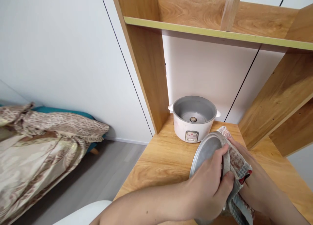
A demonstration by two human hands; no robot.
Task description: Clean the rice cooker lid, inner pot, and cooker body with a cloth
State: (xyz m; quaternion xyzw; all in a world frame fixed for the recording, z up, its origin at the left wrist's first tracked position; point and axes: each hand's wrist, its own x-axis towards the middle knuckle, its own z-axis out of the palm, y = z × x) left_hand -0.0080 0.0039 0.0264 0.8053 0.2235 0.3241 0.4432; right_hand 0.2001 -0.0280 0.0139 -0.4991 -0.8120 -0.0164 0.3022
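A round silver metal piece [207,150], a pot or a lid, is held tilted on its edge over the table; I cannot tell which it is. My left hand [211,182] lies across its near face, fingers bent, thumb and fingertips pressing a patterned cloth [237,158] against it. On the far right side, my right hand [256,179] is wrapped around the cloth, its fingers mostly hidden. Just beyond stands a white rice cooker [179,129], lidless, its grey inside and central round sensor showing.
The wooden table [146,169] runs under a wooden shelf unit [195,28], with side panels left and right of the cooker. White wall panels [61,55] rise behind. On the left, a bed with a patterned cover [44,159] stands on the grey floor [114,163].
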